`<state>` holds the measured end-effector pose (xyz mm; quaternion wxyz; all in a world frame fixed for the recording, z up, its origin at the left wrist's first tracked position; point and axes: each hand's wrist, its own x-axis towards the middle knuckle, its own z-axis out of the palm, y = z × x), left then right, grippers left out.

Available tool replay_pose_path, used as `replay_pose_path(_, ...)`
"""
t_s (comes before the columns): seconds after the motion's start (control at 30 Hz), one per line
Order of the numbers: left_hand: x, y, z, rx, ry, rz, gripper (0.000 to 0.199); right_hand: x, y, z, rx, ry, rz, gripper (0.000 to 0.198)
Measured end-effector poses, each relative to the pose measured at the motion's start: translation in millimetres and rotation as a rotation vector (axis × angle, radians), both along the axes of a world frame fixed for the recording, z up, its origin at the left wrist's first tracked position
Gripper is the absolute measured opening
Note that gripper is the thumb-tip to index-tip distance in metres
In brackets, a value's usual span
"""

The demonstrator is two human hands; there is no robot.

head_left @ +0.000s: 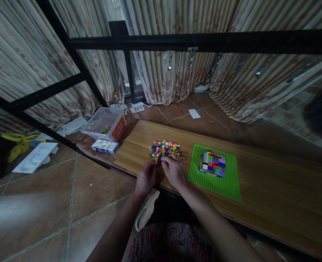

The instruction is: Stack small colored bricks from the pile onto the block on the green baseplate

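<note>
My left hand (146,176) is closed at the near edge of a pile of small toy building bricks (165,147) in many colours. By its fingertips is a yellow brick (156,160); whether it is held or merely beside them I cannot tell. My right hand (174,169) has its fingers pressed together at the pile's front, close to the left one, and hides some bricks. What either hand pinches is too small to make out. Right of the hands lies a green studded baseplate (232,182), bearing a block built of multicoloured bricks (213,164).
The wooden bench top (272,189) carries the bricks and baseplate. Left of it stand a clear plastic bin (102,122) with an orange label and a small white-and-blue box (105,146). A black metal frame (161,43) and striped curtains (174,76) rise behind.
</note>
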<state>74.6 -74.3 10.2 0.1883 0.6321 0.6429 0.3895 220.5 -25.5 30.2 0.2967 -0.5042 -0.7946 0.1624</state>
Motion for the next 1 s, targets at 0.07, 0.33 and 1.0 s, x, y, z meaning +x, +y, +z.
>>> replay_pose_path(0.07, -4, 4, -0.6, 0.012, -0.009, 0.050, 0.017, -4, 7, 1, 0.014, -0.073, 0.034, 0.019)
replay_pose_path(0.33, -23, 33, -2.4, 0.034, 0.061, 0.178, 0.017, -11, 25, -8, 0.042, -0.225, 0.108, 0.023)
replay_pose_path(1.0, -20, 51, -3.8, -0.039, 0.214, 0.297, 0.020, 54, -39, 16, -0.275, 0.635, -0.160, 0.010)
